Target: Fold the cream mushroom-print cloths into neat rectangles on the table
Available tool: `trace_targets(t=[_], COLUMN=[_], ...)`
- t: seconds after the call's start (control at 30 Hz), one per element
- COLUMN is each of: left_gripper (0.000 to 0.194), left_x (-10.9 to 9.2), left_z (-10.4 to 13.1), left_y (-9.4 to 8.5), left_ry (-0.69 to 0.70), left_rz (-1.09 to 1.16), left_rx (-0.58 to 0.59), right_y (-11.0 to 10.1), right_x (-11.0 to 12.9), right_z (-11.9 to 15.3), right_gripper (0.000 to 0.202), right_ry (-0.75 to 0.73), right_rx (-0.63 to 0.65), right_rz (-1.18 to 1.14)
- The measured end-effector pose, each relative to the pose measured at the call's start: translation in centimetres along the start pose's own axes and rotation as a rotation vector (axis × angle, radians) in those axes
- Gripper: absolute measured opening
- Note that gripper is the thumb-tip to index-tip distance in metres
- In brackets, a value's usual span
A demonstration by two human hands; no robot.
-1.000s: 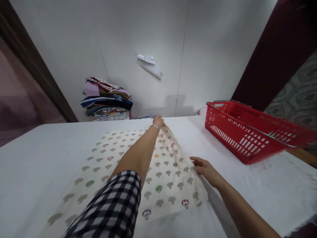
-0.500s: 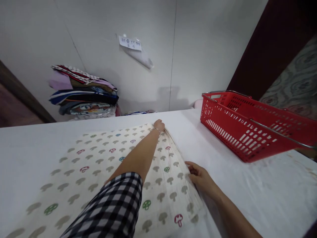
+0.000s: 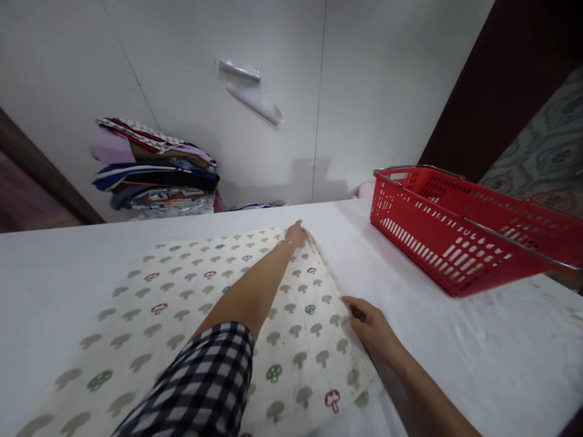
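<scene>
A cream cloth (image 3: 182, 285) printed with grey, red, green and blue mushrooms lies flat on the white table, with layers showing along its right edge. My left hand (image 3: 296, 235) reaches across it to the far right corner, fingers closed on the fabric there. A bracelet circles that wrist, and my forearm and checked sleeve cover the cloth's middle. At the right edge, about halfway down, my right hand (image 3: 370, 323) pinches the border between thumb and fingers. Parts of both hands' fingertips are hidden.
A red plastic basket (image 3: 444, 243) with metal handles stands on the white table (image 3: 460, 358) to the right. Folded fabrics (image 3: 157, 167) are stacked by the wall at the back left. Pieces of paper (image 3: 255, 102) hang taped to the wall.
The cloth and view have shifted slightly to the right. My left hand's fingers point a little further forward at the corner. A paper on the wall has flipped up. My right hand stays at the edge.
</scene>
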State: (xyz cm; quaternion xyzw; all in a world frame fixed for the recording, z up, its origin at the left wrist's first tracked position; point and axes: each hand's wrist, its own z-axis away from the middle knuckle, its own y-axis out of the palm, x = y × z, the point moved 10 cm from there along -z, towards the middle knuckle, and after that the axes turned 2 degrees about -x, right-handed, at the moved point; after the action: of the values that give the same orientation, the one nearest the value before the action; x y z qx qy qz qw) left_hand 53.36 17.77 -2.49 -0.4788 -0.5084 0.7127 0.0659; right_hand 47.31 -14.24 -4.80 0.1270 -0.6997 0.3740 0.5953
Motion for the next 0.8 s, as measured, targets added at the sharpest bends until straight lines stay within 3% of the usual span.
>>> trace_targets(t=[0.23, 0.43, 0.6, 0.8], left_gripper=[0.035, 0.038, 0.028, 0.036], left_x=[-1.8, -3.5, -5.2, -6.0], left_z=[1.1, 2.4, 3.9, 5.7], left_y=[0.5, 0.2, 1.5, 2.8], left_ry=[0.142, 0.294, 0.531, 0.723], left_rz=[-0.204, -0.384, -0.484, -0.588], left_rx=[-0.018, -0.022, 0.11, 0.273], right_y=[1.1, 1.5, 1.5, 1.5], right_x=[2.6, 2.5, 2.5, 2.3], right_z=[0.9, 1.2, 1.2, 1.0], right_gripper=[0.047, 0.047, 0.047, 0.047], right_ry=[-0.107, -0.083, -0.09, -0.106], right_rx=[0.089, 0.11, 0.103, 0.109], right_rz=[0.463, 0.582, 0.608, 0.587])
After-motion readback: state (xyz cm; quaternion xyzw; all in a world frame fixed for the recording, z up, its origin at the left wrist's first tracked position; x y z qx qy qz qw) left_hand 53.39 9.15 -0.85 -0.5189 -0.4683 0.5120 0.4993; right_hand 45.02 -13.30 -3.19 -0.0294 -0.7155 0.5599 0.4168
